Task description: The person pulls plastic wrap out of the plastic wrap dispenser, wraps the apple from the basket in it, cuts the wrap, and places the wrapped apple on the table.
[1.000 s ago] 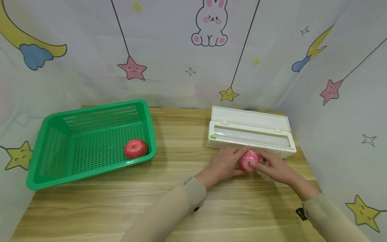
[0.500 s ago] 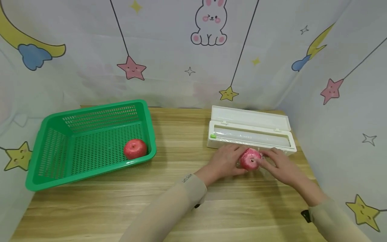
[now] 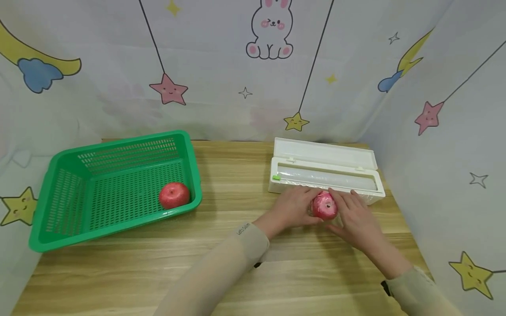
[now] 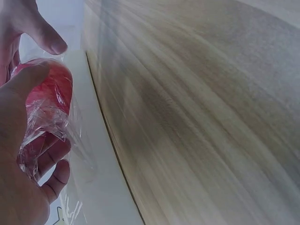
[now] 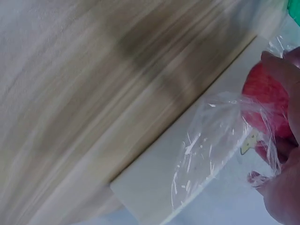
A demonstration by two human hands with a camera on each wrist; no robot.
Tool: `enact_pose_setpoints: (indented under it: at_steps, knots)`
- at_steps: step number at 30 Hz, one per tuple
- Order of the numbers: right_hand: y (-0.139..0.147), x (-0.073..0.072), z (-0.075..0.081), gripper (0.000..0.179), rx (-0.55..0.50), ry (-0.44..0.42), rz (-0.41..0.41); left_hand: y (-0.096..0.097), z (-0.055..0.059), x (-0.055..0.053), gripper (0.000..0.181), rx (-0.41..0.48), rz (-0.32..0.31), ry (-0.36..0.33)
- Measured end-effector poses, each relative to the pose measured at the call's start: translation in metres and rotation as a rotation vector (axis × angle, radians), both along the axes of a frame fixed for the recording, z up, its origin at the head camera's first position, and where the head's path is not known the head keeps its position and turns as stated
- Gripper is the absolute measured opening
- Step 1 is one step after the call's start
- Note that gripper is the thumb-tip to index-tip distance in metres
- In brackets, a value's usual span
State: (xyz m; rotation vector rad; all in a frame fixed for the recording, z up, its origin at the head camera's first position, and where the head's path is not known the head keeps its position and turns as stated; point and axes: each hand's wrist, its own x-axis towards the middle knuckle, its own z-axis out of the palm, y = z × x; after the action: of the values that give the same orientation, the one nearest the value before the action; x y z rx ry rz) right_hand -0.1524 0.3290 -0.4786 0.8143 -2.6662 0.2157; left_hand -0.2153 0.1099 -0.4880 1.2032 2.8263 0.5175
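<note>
A red apple (image 3: 325, 206), partly covered in clear plastic wrap (image 5: 206, 140), is held just in front of the white wrap box (image 3: 324, 175). My left hand (image 3: 292, 206) grips the apple from its left side; the thumb lies over it and the other fingers curl below in the film, as the left wrist view shows. On the opposite side my right hand (image 3: 356, 219) cups the apple, its fingers reaching round it. Loose film bunches near that hand's fingers and stretches along the box front. Hands hide part of the fruit.
A green plastic basket (image 3: 63, 239) stands at the left with a second red apple (image 3: 174, 195) in its front right corner. The wrap box has its lid raised, a film roll inside and a green slider (image 3: 276, 177). A printed cloth (image 3: 213, 57) rises behind the wooden table (image 3: 233, 175).
My right hand has shifted from fingers on the film at the apple's right to cupping that side, with the thumb lower. The apple has turned slightly. My left hand keeps its grip.
</note>
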Motion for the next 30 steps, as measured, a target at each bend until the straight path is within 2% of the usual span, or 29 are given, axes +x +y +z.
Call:
enact_pose_setpoints:
  at_steps: [6, 13, 18, 22, 27, 30]
  knots:
    - [-0.005, -0.007, -0.011, 0.107, -0.044, 0.062, -0.002, -0.002, 0.002, -0.001, 0.08, 0.045, 0.014, -0.053]
    - [-0.003, -0.011, -0.012, 0.114, -0.07, 0.118, 0.034, -0.004, 0.015, -0.007, 0.075, 0.089, -0.011, -0.138]
    - [-0.001, -0.014, -0.012, 0.097, -0.099, 0.195, 0.126, -0.004, 0.023, -0.013, 0.064, 0.165, -0.039, -0.254]
    - [0.002, -0.015, -0.011, 0.1, -0.083, 0.235, 0.145, -0.005, 0.03, -0.017, 0.06, 0.208, -0.037, -0.332]
    - [0.005, -0.017, -0.006, 0.102, -0.05, 0.194, 0.143, -0.006, 0.034, -0.017, 0.063, 0.166, -0.02, -0.344]
    - [0.007, -0.018, -0.003, 0.1, -0.037, 0.159, 0.139, -0.006, 0.036, -0.015, 0.072, 0.102, 0.011, -0.293]
